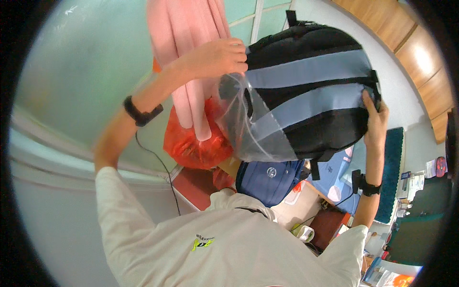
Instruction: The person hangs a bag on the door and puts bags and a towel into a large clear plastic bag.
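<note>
Black backpack (330, 112) with grey-blue straps, held aloft right of the upper centre of the frame. Right hand (377, 117): gripping the backpack's right edge, thumb over the near side. Left hand (227, 57): fingers curled on the gathered top of a clear plastic bag (267, 138), which overlaps the backpack's lower left; whether this hand also grips the backpack cannot be told. Upper left of centre: hanging pink cloth (189, 28), overlapping a red bag (191, 153). Below centre: navy bag (265, 184)

Black backpack (289, 93), blue-grey straps (311, 66), clear bag (260, 138)
</note>
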`<state>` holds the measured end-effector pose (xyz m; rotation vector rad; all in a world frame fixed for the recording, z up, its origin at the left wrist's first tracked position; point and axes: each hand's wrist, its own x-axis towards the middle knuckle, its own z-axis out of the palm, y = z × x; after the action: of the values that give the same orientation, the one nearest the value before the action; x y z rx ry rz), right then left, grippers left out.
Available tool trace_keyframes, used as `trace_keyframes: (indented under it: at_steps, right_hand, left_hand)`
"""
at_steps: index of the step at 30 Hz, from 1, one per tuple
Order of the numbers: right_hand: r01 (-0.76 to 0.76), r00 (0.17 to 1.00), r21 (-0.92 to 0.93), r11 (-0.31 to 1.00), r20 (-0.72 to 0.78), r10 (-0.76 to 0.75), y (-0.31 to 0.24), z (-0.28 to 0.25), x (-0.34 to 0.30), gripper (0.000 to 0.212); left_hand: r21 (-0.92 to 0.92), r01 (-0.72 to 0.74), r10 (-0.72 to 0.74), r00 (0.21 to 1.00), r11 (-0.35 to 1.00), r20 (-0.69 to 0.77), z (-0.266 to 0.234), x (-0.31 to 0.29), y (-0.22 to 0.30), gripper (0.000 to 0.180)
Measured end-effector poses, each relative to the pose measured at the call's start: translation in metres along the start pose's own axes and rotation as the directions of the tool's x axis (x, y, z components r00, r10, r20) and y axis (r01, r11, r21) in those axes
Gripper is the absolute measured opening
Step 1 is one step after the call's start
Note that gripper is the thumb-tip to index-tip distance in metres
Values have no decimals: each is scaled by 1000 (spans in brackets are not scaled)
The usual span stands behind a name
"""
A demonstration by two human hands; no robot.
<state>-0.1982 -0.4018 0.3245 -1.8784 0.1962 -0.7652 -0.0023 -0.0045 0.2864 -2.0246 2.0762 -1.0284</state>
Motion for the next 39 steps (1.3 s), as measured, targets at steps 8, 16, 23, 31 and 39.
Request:
trace_keyframes:
  at_steps: [8,16,23,31,39]
  right_hand:
    - [109,991,38,993,-77,-106,-28,-34,4,31]
    - [167,985,-22,986,53,-166,-26,-51,0,28]
    - [66,997,102,993,-36,-63,-23,-44,-5,23]
    - [-3,995,231,973,-92,25,3,-19,-14,21]
    - [77,997,276,958,-23,-73,-15,-26,-9,19]
  left_hand:
    - [68,32,-29,998,997,-53,3,-1,-16,17]
    - [154,92,-135,944,984,300,59,19,-67,15]
    - [73,235,-241,966,969,91,28,51,-66,33]
    - [191,31,-52,993,981,103,18,95,-70,33]
    - [135,63,-83,986,989,148,18,86,-36,30]
